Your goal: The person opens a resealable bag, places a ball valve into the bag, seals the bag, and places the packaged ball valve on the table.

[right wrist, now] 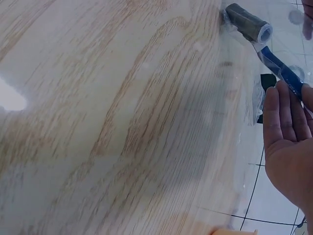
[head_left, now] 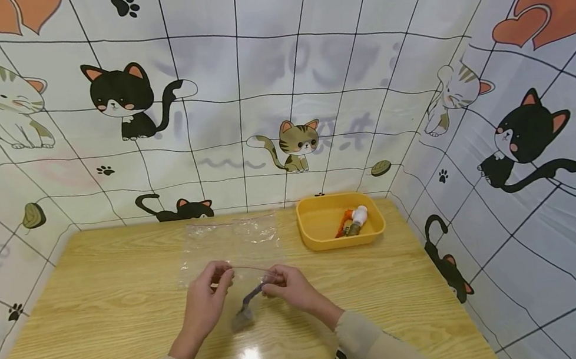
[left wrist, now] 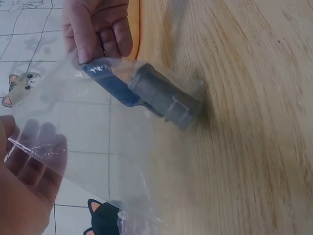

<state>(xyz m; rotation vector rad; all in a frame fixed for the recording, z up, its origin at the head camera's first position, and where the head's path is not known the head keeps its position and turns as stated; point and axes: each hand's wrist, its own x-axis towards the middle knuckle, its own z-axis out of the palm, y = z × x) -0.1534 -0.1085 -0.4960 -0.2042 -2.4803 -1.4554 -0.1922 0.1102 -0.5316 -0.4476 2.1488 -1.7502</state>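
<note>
Pinching clear bag in left hand and right hand, short of far edge of tabletop; can't identify grey roll inside.

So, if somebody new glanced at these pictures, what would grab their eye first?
Probably the cartoon cats scattered across the pale backdrop behind and beside the table. Next, near the table's middle, the left hand and right hand hold a clear bag, with a grey roll showing through it. Then the bright yellow tray at the table's far right.
</note>
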